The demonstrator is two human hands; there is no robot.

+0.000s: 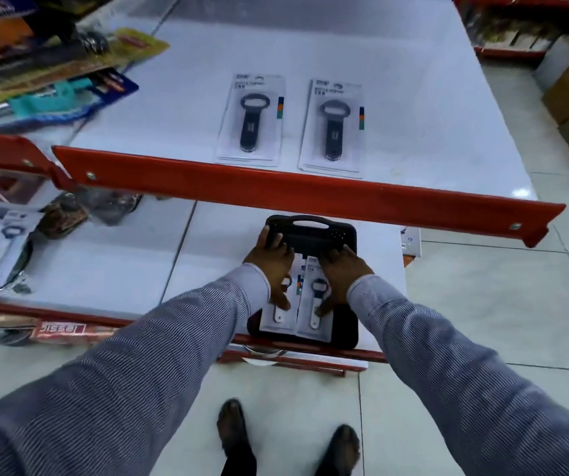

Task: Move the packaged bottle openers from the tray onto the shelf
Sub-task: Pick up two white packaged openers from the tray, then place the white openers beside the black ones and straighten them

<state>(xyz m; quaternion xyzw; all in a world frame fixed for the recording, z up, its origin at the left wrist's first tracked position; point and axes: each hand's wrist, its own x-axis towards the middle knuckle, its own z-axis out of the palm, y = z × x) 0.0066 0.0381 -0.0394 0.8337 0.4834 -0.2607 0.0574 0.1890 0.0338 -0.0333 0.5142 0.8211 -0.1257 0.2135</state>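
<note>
Nearest the camera, two feet in dark footwear [341, 448] stand on the pale tiled floor [482, 321], and two striped grey sleeves reach forward and down to a low shelf.

On that lower shelf [114, 266] sits a black tray [343, 338] with a cut-out handle at its far end. Two packaged bottle openers lie side by side in it, each a white card under clear plastic. The left package [276, 319] shows only the pale end of its opener; the right package [315, 312] shows a dark ringed head and a pale handle.

The left hand [271, 266] lies spread over the left package, fingers reaching the tray's far left corner, thumb pressed on the card. The right hand [343, 273] lies over the right package, thumb down along the card's right side. Both hands press flat on their packages; whether either has truly closed around a card I cannot tell, since the fingertips are blurred.

Further up, behind a red shelf edge [310, 194], the upper shelf [413, 80] carries two more bottle opener packages lying flat, just beside each other: one to the left [250, 120] and one to the right [331, 127]. Each holds a black-handled opener with a grey ringed head, and a stripe of colour swatches on the card's right edge.

Assorted packaged goods [53, 80] are heaped at the far left.
</note>
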